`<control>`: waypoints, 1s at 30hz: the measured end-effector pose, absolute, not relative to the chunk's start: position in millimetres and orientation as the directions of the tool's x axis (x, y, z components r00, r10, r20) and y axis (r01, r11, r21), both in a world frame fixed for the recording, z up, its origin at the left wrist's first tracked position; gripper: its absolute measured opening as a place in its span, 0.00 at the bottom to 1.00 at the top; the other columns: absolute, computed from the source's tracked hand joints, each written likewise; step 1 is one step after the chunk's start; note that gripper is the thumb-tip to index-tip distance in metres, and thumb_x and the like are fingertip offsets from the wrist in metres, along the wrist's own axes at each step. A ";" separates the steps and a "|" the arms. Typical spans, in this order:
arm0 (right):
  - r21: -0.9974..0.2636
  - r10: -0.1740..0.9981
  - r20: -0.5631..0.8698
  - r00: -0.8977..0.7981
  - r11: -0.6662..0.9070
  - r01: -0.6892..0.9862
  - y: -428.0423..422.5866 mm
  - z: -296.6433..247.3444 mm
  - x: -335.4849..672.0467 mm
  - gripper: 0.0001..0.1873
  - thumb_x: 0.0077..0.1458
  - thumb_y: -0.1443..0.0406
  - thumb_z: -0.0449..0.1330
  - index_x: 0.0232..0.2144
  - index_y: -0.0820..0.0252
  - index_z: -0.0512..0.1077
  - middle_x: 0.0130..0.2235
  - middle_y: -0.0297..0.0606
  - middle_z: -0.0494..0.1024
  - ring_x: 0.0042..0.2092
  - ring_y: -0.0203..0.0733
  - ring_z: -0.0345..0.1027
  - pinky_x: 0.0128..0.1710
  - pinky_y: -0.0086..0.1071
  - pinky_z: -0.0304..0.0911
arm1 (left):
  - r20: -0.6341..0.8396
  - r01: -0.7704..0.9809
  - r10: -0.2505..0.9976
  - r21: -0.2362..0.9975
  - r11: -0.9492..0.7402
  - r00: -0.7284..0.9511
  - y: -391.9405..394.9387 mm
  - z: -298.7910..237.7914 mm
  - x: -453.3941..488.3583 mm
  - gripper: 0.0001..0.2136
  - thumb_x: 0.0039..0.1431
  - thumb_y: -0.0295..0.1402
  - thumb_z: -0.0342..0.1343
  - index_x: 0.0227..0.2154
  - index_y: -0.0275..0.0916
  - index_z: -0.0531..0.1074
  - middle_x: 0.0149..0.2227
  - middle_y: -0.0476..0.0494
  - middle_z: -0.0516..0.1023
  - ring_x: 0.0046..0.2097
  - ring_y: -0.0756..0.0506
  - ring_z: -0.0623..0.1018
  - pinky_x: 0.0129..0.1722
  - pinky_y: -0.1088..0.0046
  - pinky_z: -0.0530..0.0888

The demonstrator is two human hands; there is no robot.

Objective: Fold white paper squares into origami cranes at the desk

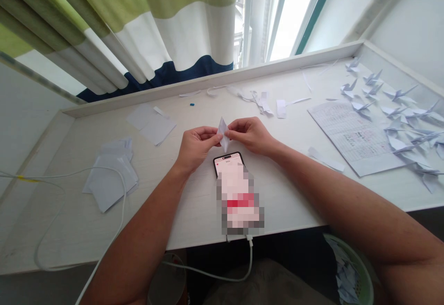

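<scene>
A small white folded paper (pixel 223 131), shaped like a narrow diamond, stands upright between my two hands. My left hand (pixel 200 142) pinches its left side with thumb and fingers. On the other side, my right hand (pixel 250 134) grips the right edge between thumb and forefinger. Just below the paper lies a phone (pixel 236 175) with its screen lit and largely blurred out. A white cable (pixel 251 254) is plugged into the phone's near end and hangs over the table edge.
Folded paper cranes (pixel 398 111) crowd the right side, some by a written sheet (pixel 350 134). Paper squares (pixel 113 175) are stacked at left, with more sheets (pixel 152 124) behind. Paper scraps (pixel 262 102) lie at the back. A green bin (pixel 365 272) holding paper stands below.
</scene>
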State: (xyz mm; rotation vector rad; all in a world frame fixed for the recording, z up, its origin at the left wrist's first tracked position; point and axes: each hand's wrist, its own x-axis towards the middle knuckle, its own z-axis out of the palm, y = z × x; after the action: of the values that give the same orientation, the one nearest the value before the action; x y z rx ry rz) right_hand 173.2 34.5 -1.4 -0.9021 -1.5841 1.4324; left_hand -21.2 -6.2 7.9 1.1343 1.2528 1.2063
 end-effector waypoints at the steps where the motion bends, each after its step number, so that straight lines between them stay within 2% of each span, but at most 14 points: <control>1: -0.995 0.896 0.096 -0.433 0.099 -0.014 35.0 -1.5 173.7 0.14 0.51 0.55 0.73 0.32 0.61 0.83 0.33 0.38 0.85 0.34 0.40 0.73 0.38 0.35 0.66 | -0.057 -0.019 0.998 0.998 0.056 -0.031 -5.8 7.7 -21.7 0.23 0.39 0.46 0.81 0.33 0.36 0.84 0.31 0.41 0.86 0.31 0.44 0.83 0.37 0.63 0.83; 6: -0.996 0.893 0.086 -0.441 0.088 -0.016 37.4 -1.3 176.3 0.15 0.51 0.54 0.73 0.32 0.61 0.83 0.33 0.38 0.85 0.34 0.40 0.73 0.37 0.34 0.66 | -0.053 -0.055 0.998 0.997 0.055 0.043 -4.4 3.8 -23.2 0.23 0.40 0.44 0.81 0.36 0.36 0.84 0.33 0.41 0.87 0.33 0.45 0.84 0.40 0.64 0.83; 13: -0.994 0.899 0.090 -0.429 0.110 0.021 37.6 0.1 174.7 0.14 0.54 0.55 0.67 0.31 0.61 0.82 0.31 0.36 0.83 0.33 0.39 0.72 0.35 0.33 0.65 | -0.088 -0.039 0.994 0.995 0.091 0.061 -5.7 6.7 -21.8 0.23 0.42 0.44 0.80 0.38 0.36 0.83 0.29 0.45 0.85 0.30 0.46 0.83 0.38 0.65 0.82; 19: -0.978 0.909 0.134 -0.396 0.186 0.097 37.1 1.5 172.5 0.09 0.53 0.61 0.62 0.25 0.59 0.78 0.25 0.31 0.77 0.30 0.37 0.66 0.32 0.32 0.59 | -0.111 -0.048 0.992 0.992 0.114 0.052 -7.3 9.6 -18.0 0.23 0.40 0.43 0.80 0.36 0.35 0.83 0.29 0.44 0.85 0.29 0.46 0.82 0.36 0.65 0.82; 24: -0.986 0.916 0.120 -0.383 0.154 0.060 36.9 0.3 170.9 0.11 0.55 0.57 0.64 0.27 0.59 0.77 0.27 0.33 0.79 0.31 0.39 0.70 0.35 0.33 0.64 | -0.113 -0.036 0.992 0.993 0.115 0.051 -6.3 8.0 -18.1 0.22 0.44 0.48 0.79 0.35 0.36 0.85 0.34 0.41 0.87 0.31 0.47 0.81 0.38 0.67 0.81; 30: -0.972 0.908 0.146 -0.392 0.205 0.113 34.4 0.5 169.3 0.15 0.59 0.56 0.63 0.25 0.60 0.77 0.26 0.33 0.78 0.30 0.38 0.69 0.34 0.33 0.62 | -0.035 0.005 0.998 0.999 0.035 0.061 -4.1 4.4 -17.6 0.18 0.48 0.49 0.75 0.30 0.38 0.84 0.30 0.44 0.84 0.32 0.47 0.79 0.38 0.69 0.78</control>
State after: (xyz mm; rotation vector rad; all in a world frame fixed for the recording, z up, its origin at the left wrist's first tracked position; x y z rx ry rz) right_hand 169.3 34.4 0.5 -0.9694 -1.6898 1.2688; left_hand -17.6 -4.1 4.4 1.2146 1.1839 1.1368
